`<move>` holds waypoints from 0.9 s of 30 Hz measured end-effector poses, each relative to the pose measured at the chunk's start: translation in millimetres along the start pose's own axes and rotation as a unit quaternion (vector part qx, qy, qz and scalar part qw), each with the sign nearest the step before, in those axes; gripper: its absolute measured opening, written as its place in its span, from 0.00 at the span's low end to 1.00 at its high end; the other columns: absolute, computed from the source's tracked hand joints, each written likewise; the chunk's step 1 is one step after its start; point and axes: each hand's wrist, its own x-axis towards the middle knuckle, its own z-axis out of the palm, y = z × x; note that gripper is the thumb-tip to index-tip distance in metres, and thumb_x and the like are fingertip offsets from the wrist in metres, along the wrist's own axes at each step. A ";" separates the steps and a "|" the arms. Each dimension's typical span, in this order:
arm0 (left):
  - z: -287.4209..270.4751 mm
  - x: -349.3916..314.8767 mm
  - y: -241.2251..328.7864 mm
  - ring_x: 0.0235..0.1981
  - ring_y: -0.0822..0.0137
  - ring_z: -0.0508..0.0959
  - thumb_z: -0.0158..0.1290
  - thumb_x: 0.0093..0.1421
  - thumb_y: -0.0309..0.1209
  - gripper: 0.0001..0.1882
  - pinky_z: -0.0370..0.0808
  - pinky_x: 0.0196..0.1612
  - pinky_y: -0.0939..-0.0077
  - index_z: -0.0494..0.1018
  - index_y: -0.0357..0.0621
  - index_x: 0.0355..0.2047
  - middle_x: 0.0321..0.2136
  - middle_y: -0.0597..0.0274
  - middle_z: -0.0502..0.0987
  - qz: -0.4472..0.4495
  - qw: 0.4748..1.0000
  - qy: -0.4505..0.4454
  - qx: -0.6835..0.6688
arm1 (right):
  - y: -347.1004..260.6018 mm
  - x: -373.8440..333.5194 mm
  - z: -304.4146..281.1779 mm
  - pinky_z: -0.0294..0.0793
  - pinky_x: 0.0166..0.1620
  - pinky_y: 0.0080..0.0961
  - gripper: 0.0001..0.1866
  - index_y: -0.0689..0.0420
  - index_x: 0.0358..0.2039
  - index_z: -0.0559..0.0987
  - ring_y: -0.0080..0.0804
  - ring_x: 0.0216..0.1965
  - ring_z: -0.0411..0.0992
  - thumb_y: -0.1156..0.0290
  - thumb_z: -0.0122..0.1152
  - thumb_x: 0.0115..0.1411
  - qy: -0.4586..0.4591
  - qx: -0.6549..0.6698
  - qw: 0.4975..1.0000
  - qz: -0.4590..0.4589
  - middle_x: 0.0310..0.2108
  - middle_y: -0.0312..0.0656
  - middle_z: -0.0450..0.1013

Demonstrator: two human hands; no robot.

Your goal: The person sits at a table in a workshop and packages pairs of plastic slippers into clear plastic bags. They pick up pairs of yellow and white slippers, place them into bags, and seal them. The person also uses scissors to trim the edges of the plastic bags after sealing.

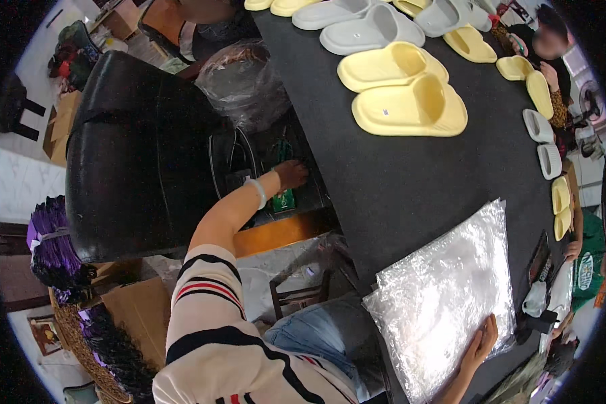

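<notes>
My left hand [291, 175] reaches over a black seat at the left of the table. Its fingers are curled and in shadow, right at a slim green pack [284, 200] that shows above and below the hand. Whether the fingers grip the pack is hidden. Beside it lies a black bag [234, 158] with pale-edged straps. My right hand [481, 343] rests with its fingers stretched out on a stack of clear, shiny plastic bags [444, 289] at the near side of the table.
Yellow slides [411, 111] and grey slides [370, 34] stand along the far side of the dark table [397, 182]. A black chair back [141, 155] and a plastic-wrapped bundle [242, 81] are at the left. People sit along the right side; cardboard [138, 316] stands lower left.
</notes>
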 end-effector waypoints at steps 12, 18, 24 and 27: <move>-2.2 14.2 18.7 0.54 0.56 0.72 0.66 0.39 0.57 0.32 0.62 0.60 0.58 0.79 0.54 0.43 0.47 0.62 0.77 0.115 0.991 0.021 0.064 | -1.3 1.1 1.8 0.59 0.61 0.44 0.19 0.62 0.57 0.69 0.48 0.61 0.60 0.75 0.43 0.67 0.002 -0.002 1.000 0.002 0.60 0.51 0.63; 10.9 23.0 13.5 0.49 0.56 0.75 0.59 0.53 0.51 0.19 0.71 0.50 0.57 0.81 0.54 0.37 0.41 0.61 0.80 0.021 0.986 -0.005 -0.164 | -4.9 -1.3 2.9 0.62 0.60 0.43 0.19 0.61 0.58 0.69 0.46 0.61 0.60 0.73 0.44 0.67 0.004 0.021 1.000 0.020 0.60 0.50 0.63; -33.4 -12.7 -25.2 0.39 0.51 0.80 0.48 0.62 0.47 0.16 0.75 0.44 0.56 0.82 0.56 0.37 0.33 0.55 0.81 -0.238 0.911 0.176 -0.289 | -5.4 -0.9 3.7 0.62 0.60 0.41 0.19 0.60 0.58 0.69 0.45 0.61 0.60 0.72 0.44 0.68 0.010 0.040 0.999 0.015 0.60 0.50 0.63; -50.9 -35.4 -52.2 0.40 0.51 0.80 0.45 0.64 0.48 0.18 0.75 0.45 0.56 0.81 0.56 0.40 0.34 0.55 0.81 -0.281 0.898 0.157 -0.299 | 0.4 0.9 3.9 0.63 0.60 0.40 0.19 0.60 0.58 0.69 0.44 0.61 0.60 0.71 0.45 0.68 0.013 0.021 1.000 -0.007 0.60 0.49 0.62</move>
